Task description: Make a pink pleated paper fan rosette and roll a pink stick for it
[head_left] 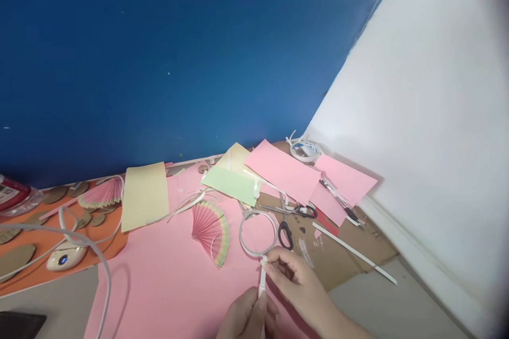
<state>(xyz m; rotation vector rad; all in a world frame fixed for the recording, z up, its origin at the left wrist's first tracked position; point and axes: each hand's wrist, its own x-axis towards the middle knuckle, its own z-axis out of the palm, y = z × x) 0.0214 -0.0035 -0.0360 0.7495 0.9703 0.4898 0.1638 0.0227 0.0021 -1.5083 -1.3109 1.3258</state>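
My left hand (246, 319) pinches the lower end of a white paper strip (262, 282) at the bottom centre. My right hand (296, 279) pinches the same strip higher up, just below where it curls into a white paper ring (257, 232). The ring stands above a large pink sheet (167, 280). A folded pink and yellow paper fan (210, 233) lies just left of the ring. Black-handled scissors (287, 222) lie just right of it on brown cardboard (338, 254).
Pink paper sheets (284, 169), a green sheet (230, 184) and a cream sheet (143, 195) lie along the blue wall. A white mouse (66, 257) with a cable (104, 280) sits left on orange paper with a second fan (101, 195). A white panel (429, 132) leans at right.
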